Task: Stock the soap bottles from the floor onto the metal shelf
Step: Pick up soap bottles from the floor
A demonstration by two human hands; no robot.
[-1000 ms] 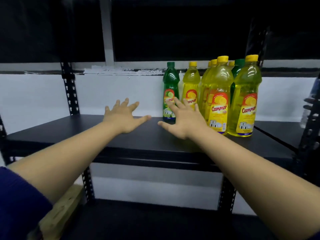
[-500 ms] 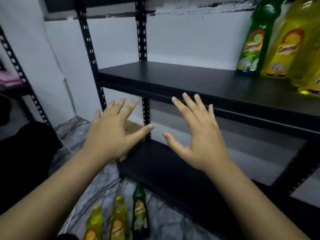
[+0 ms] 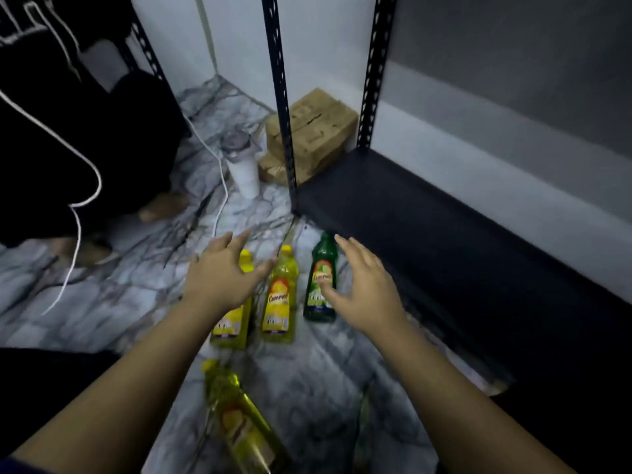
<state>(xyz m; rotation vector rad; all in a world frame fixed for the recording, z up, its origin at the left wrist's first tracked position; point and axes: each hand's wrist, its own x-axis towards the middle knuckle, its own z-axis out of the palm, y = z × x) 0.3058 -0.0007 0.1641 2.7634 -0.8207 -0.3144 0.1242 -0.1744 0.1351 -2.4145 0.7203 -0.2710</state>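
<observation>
Soap bottles on marble floor beside metal shelf [image 3: 427, 213]: yellow bottle [image 3: 278, 295] and green bottle [image 3: 320, 285] labelled "Cammer". Left hand [image 3: 219, 278] and right hand [image 3: 366, 289] above, fingers spread, empty.

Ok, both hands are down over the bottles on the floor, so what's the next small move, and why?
Probably close each hand on the bottle beneath it. The left hand hovers open over a yellow bottle and the right hand over the green bottle; both bottles stand upright, and neither hand grips anything yet.
</observation>
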